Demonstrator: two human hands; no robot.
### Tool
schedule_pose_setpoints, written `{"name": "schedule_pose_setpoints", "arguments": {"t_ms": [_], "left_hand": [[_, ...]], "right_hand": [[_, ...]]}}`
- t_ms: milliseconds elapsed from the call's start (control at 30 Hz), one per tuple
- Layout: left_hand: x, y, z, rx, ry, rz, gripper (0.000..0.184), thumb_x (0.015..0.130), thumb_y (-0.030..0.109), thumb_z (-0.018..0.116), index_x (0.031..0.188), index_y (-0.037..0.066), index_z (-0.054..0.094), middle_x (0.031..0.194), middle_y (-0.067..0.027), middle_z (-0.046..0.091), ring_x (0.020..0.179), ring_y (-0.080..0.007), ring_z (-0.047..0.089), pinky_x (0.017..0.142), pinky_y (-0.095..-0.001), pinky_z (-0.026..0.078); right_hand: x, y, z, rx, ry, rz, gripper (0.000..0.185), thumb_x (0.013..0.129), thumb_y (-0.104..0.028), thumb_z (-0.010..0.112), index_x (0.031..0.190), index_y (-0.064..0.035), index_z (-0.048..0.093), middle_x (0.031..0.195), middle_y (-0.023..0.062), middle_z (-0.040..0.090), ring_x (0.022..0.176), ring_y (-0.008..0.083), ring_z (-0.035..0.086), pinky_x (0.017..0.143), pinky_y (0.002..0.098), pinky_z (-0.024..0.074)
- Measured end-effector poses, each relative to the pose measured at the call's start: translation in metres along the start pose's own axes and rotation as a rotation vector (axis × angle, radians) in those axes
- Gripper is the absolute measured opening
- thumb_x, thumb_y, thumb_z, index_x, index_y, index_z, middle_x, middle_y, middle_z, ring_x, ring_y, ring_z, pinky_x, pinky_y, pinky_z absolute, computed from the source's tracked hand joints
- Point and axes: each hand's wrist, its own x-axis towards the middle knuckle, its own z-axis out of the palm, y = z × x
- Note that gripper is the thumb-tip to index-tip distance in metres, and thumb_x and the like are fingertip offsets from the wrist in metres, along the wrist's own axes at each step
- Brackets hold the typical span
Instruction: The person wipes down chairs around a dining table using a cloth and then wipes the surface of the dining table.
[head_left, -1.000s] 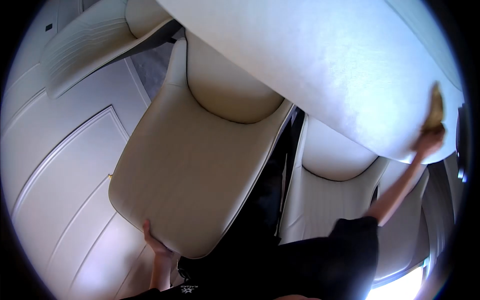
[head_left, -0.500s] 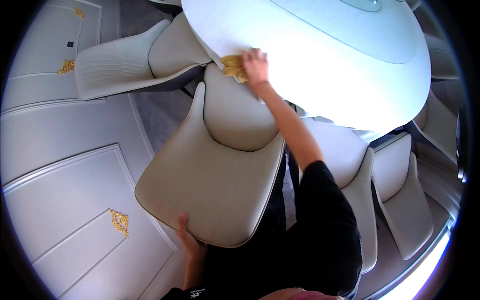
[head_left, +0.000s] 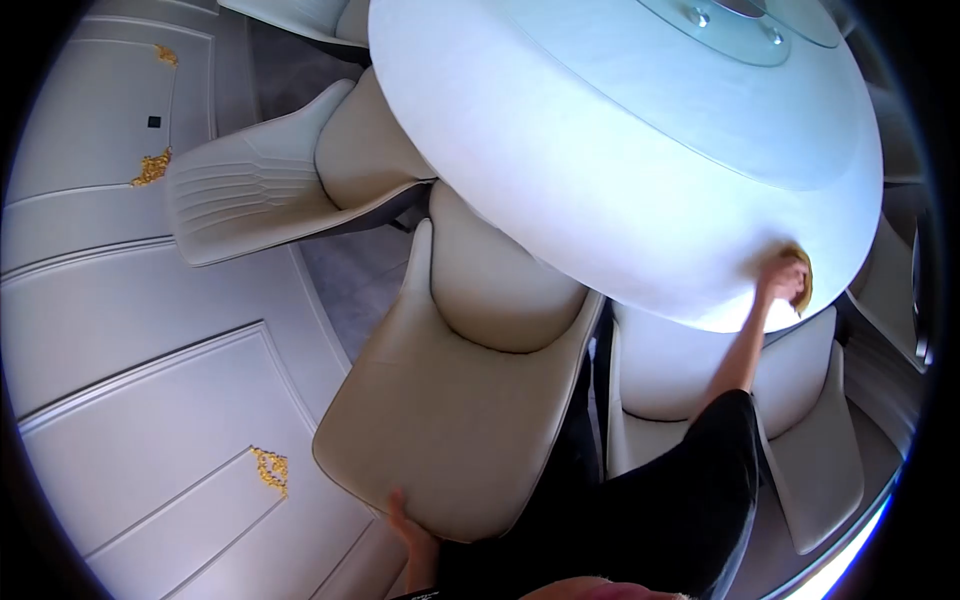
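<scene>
My right hand (head_left: 781, 274) is closed on a yellow cloth (head_left: 800, 252), pressed to the white tabletop (head_left: 560, 180) close to its near right edge. Much of the cloth is hidden by the hand. Low in the view, my left hand (head_left: 411, 528) grips the top edge of a beige chair's backrest (head_left: 455, 430). Its thumb lies on the front face, and the other fingers are out of sight behind. The chair's seat (head_left: 495, 270) reaches to the table's edge.
A round glass turntable (head_left: 730, 130) sits on the table. More beige chairs stand around it, one at the left (head_left: 250, 190) and others at the right (head_left: 815, 450). A panelled wall (head_left: 160, 400) with gold ornaments runs along the left.
My right hand has swept the cloth from the table's left edge across to its right side. The left hand stays on the chair back. The whole view has shifted a little.
</scene>
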Motion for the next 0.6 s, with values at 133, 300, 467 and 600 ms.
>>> {"name": "schedule_pose_setpoints", "arguments": {"t_ms": [133,300,467,600], "left_hand": [[0.005,-0.008,-0.009,0.008,0.096,0.073,0.059,0.082,0.033,0.057,0.123,-0.005,0.041,0.109,-0.0179,0.053,0.1,-0.0318,0.053,0.086,-0.0406,0.044],[0.005,-0.003,0.004,-0.007,0.136,0.053,0.055,0.079,0.028,0.059,0.12,-0.006,0.043,0.105,-0.0162,0.054,0.095,-0.0299,0.054,0.083,-0.0396,0.045],[0.007,-0.013,-0.015,-0.082,0.142,0.032,0.051,0.077,0.024,0.061,0.116,-0.006,0.047,0.102,-0.0148,0.055,0.093,-0.0275,0.055,0.081,-0.0382,0.046],[0.015,-0.024,-0.019,0.024,0.141,0.123,0.059,0.079,0.029,0.061,0.123,-0.005,0.041,0.11,-0.0172,0.053,0.097,-0.0293,0.053,0.084,-0.0382,0.045]], "right_hand": [[-0.105,-0.165,-0.094,0.784,0.099,-0.21,0.017,0.085,-0.017,0.049,0.097,-0.0057,0.053,0.074,0.0099,0.054,0.063,0.0234,0.054,0.05,0.0367,0.043],[-0.241,-0.302,-0.322,1.007,-0.008,-1.282,0.024,0.076,-0.01,0.052,0.1,-0.0047,0.055,0.098,0.0102,0.057,0.099,0.0228,0.049,0.081,0.0387,0.0434],[-0.21,-0.275,-0.304,1.186,0.081,-1.466,0.022,0.077,-0.014,0.056,0.097,-0.006,0.059,0.091,0.0089,0.059,0.099,0.0248,0.052,0.081,0.0433,0.0436],[-0.152,-0.184,-0.164,0.938,-0.046,-1.174,0.034,0.077,-0.008,0.049,0.111,-0.0019,0.05,0.101,0.0136,0.054,0.094,0.0289,0.053,0.08,0.0422,0.0437]]}}
